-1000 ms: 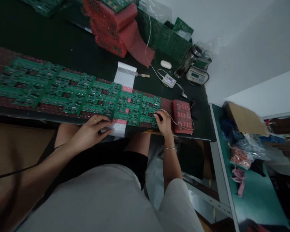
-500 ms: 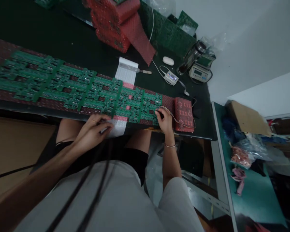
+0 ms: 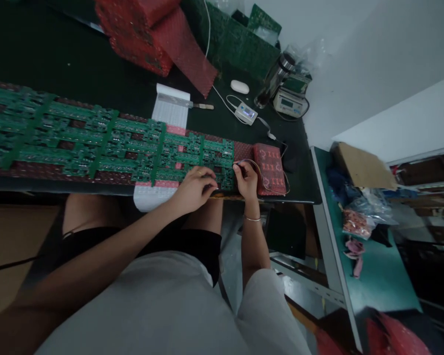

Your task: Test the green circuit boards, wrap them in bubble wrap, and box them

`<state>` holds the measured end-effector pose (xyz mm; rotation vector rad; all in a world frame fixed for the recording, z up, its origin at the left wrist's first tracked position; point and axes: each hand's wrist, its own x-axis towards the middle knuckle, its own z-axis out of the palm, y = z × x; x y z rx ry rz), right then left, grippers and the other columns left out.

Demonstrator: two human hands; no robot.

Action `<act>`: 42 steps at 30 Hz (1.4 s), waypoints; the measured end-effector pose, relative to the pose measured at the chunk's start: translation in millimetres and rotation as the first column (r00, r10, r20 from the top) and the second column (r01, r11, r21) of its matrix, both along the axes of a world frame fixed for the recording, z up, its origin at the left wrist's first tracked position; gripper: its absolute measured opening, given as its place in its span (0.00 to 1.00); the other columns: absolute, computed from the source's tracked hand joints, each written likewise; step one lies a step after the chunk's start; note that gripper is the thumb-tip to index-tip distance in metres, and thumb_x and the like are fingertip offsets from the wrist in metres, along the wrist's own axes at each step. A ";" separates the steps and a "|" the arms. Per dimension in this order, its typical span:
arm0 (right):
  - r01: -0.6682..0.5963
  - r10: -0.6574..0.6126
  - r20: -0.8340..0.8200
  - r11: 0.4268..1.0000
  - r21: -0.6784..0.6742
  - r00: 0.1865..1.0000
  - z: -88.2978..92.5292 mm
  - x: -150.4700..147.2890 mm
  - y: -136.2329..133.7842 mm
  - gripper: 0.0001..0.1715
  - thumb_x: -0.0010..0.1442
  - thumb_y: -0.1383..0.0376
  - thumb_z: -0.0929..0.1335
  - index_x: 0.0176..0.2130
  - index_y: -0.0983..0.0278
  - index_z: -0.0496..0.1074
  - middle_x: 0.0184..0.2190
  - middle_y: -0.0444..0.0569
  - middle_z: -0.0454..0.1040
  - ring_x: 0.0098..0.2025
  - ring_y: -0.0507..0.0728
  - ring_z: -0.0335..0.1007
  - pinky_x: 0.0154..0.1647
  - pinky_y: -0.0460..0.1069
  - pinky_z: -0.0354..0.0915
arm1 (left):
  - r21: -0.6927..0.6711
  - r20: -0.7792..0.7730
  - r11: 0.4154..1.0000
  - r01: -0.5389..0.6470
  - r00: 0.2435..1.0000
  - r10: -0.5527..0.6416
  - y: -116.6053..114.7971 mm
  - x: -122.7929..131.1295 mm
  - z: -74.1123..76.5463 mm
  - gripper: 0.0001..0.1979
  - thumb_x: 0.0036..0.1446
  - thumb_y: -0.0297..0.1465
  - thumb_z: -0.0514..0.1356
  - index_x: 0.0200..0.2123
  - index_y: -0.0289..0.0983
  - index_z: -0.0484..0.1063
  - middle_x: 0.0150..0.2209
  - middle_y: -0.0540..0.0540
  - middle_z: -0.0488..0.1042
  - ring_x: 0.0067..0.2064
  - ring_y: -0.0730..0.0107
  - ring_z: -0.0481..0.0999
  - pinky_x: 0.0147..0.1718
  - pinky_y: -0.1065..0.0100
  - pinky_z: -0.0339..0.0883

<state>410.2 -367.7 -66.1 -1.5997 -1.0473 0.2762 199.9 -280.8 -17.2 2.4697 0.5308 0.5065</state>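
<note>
A long row of green circuit boards [image 3: 133,143] lies on red bubble wrap along the table's front edge. My right hand [image 3: 247,181] is at the row's right end, thumb and fingers pinched on a thin wire [image 3: 258,170] that loops over a red-wrapped pack [image 3: 272,162]. The wire's tip is hidden by the fingers. My left hand [image 3: 197,190] hovers by the front edge of the last boards, fingers curved and thumb apart, with nothing visible in it. Under the boards a white paper sheet [image 3: 170,116] sticks out at both sides.
A knife-like tool [image 3: 202,105] rests on the paper. Behind are a small meter with a lit screen [image 3: 246,114], a white oval case [image 3: 240,87], a flask [image 3: 276,79], a scale [image 3: 289,104] and red bubble wrap [image 3: 140,39]. A green side table [image 3: 385,276] stands right.
My left hand has moved right along the boards' front edge, closer to my right hand. The view has shifted right. My right hand stays at the row's right end with the wire.
</note>
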 end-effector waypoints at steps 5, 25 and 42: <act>-0.034 0.034 0.011 0.999 -0.016 0.999 0.9 2.0 1.0 0.25 0.71 0.43 0.67 0.41 0.61 0.76 0.43 0.52 0.83 0.48 0.59 0.78 0.57 0.57 0.73 | 0.026 -0.105 0.999 -0.022 0.994 0.025 -1.9 42.2 -14.9 0.11 0.66 0.27 0.59 0.38 0.38 0.84 0.51 0.39 0.77 0.57 0.48 0.72 0.55 0.47 0.71; 0.002 -0.002 -0.027 1.000 0.018 1.000 2.0 0.6 4.7 0.26 0.69 0.41 0.68 0.37 0.60 0.75 0.39 0.50 0.82 0.43 0.59 0.79 0.51 0.55 0.76 | 0.368 -0.248 0.914 0.169 0.966 -0.079 -27.0 18.1 -16.3 0.17 0.73 0.29 0.58 0.58 0.34 0.81 0.65 0.31 0.72 0.69 0.40 0.68 0.64 0.43 0.67; -0.302 0.319 0.350 0.948 -0.103 0.881 15.9 -20.2 38.1 0.13 0.75 0.63 0.65 0.45 0.59 0.80 0.47 0.49 0.85 0.52 0.59 0.82 0.60 0.56 0.75 | 0.381 -0.019 0.912 -0.153 0.985 0.173 -9.5 -87.7 6.6 0.20 0.77 0.35 0.50 0.57 0.33 0.78 0.59 0.33 0.77 0.60 0.42 0.76 0.57 0.45 0.70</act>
